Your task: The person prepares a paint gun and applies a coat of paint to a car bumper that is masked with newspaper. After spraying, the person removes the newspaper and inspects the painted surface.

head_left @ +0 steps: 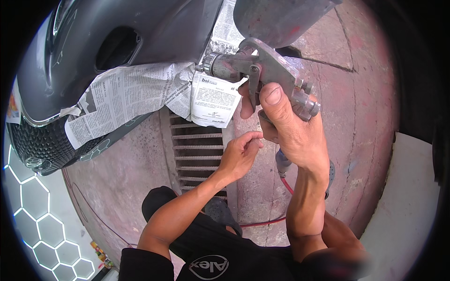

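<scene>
My right hand (pixel 300 136) is wrapped round a metal spray gun (pixel 276 70), its thumb lying over the back of the gun body. A grey paint cup (pixel 281 21) sits at the top of the gun. The nozzle end is toward the dark grey vehicle panel (pixel 164 28) at the upper left. My left hand (pixel 241 154) is closed with curled fingers, its fingertips beside the lower part of my right hand. Whatever it may hold is hidden. Newspaper sheets (pixel 126 93) cover the panel's lower edge, and a printed white sheet (pixel 215 100) hangs next to them.
Below the paper, a barred drain grate (pixel 197 145) lies in the stained concrete floor (pixel 131 164). A red hose (pixel 262 222) runs under my right arm. White hexagon lights (pixel 35 196) show at the left, and a pale panel (pixel 403 187) stands at the right.
</scene>
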Demonstrator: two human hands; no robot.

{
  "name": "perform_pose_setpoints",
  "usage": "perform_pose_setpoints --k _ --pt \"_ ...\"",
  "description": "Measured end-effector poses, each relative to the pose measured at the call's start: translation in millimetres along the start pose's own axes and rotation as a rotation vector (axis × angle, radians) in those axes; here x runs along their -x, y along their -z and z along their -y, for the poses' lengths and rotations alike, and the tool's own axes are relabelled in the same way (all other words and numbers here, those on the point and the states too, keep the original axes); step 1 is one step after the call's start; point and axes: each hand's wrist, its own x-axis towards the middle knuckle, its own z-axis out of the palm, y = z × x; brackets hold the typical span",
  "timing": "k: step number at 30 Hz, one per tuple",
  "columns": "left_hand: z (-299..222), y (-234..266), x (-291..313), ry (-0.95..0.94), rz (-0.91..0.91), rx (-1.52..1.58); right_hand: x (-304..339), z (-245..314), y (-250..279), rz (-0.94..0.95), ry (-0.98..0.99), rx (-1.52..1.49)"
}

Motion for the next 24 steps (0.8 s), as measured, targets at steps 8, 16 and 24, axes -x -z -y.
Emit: perform_pose_setpoints --k 8,16,24 --pt "6 -2 2 -0.03 -0.01 0.035 -17 8 3 -0.289 0.016 0.078" --pt "5 -3 2 -0.02 -0.005 0.022 -8 10 -2 -0.179 0.041 0.009" --pt "8 -3 4 -0.004 -0.006 0.066 -18 -1 10 -0.312 -0.005 0.14"
